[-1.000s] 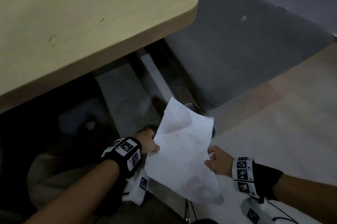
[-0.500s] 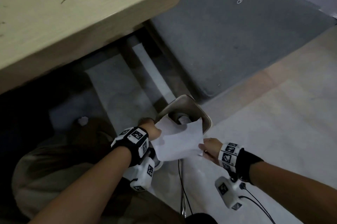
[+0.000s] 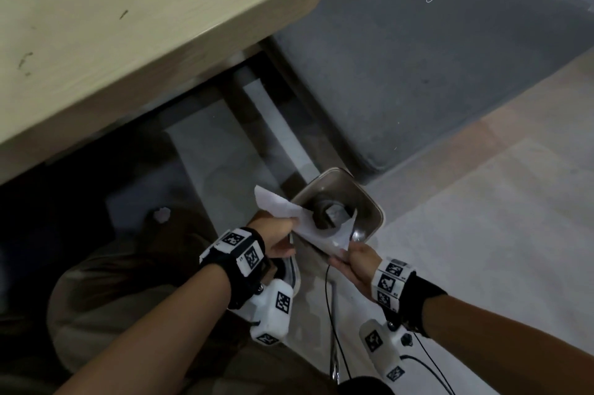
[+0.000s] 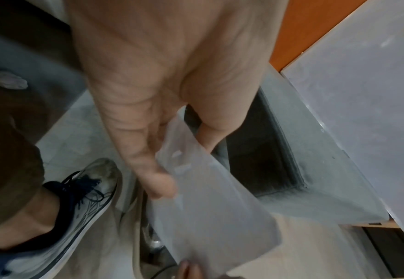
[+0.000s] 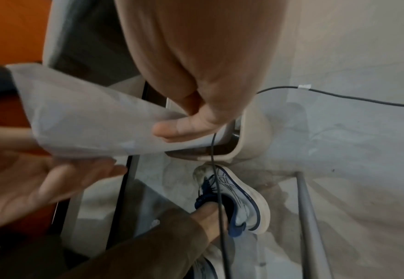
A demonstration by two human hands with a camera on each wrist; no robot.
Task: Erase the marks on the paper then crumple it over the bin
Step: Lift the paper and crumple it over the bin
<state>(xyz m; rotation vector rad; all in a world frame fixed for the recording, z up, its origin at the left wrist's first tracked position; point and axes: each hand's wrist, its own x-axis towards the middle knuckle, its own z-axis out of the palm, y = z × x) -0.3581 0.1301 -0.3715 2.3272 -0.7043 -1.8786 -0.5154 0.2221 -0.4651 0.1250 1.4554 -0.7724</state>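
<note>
The white paper [image 3: 305,224] hangs bent between my two hands, right over the beige bin [image 3: 376,205] on the floor. My left hand [image 3: 279,233] grips its left edge, and in the left wrist view the thumb and a finger of my left hand [image 4: 184,162] pinch the paper [image 4: 210,207]. My right hand [image 3: 353,257] holds the near right corner, and the right wrist view shows its thumb [image 5: 184,130] pressed on the paper [image 5: 88,122] beside the bin [image 5: 251,147]. A dark object [image 3: 328,214] lies inside the bin. I cannot make out any marks on the sheet.
The wooden table [image 3: 128,40] overhangs at upper left, with its dark legs behind the bin. A grey mat [image 3: 450,89] lies beyond. My white and blue shoe [image 5: 234,198] stands next to the bin. A black cable [image 3: 331,314] trails below my hands, and a small paper ball [image 3: 161,214] lies under the table.
Both hands came closer together and went down to the bin's mouth. The sheet, flat and spread a second ago, is now bent and gathered between them.
</note>
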